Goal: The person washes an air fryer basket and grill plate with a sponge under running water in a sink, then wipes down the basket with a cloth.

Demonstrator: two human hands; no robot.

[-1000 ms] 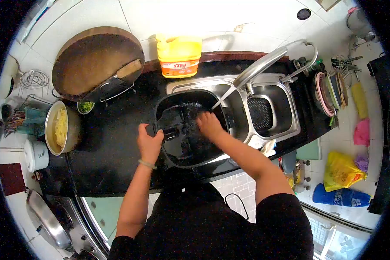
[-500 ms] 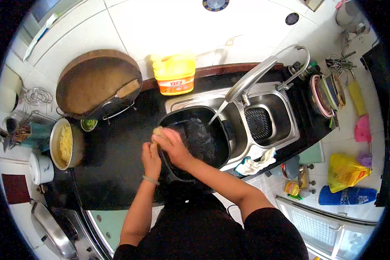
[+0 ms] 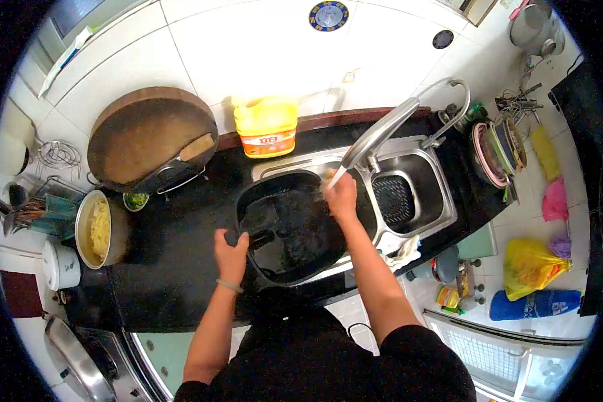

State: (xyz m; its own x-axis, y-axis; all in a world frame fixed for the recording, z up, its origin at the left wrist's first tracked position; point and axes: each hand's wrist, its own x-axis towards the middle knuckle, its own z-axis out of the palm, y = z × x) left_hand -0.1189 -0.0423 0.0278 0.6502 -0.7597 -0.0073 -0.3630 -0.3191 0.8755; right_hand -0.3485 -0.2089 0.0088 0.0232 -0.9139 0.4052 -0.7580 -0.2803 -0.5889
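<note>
A large black pan [image 3: 295, 248] with rounded corners, wet inside, rests over the left basin of the steel sink [image 3: 442, 231]. My left hand [image 3: 231, 258] is closed on its short black handle at the left side, thumb and fingers around it. My right hand [image 3: 342, 195] is at the pan's upper right rim, under the water running from the faucet [image 3: 375, 137]. Its fingers are curled around a small, pale yellowish thing, mostly hidden by the fingers and the water.
Behind the sink stands a yellow jug [image 3: 266, 127]. To the left are a round wooden board [image 3: 134, 141] with a cleaver, a small bowl of chopped greens [image 3: 135, 201] and a pot of pale yellow strips [image 3: 99, 231]. A white cloth [image 3: 405, 254] hangs at the sink's front edge.
My hands have moved apart from the pan's left rim. The left has taken hold of the handle; the right has gone right, under the stream. The pan has shifted slightly left.
</note>
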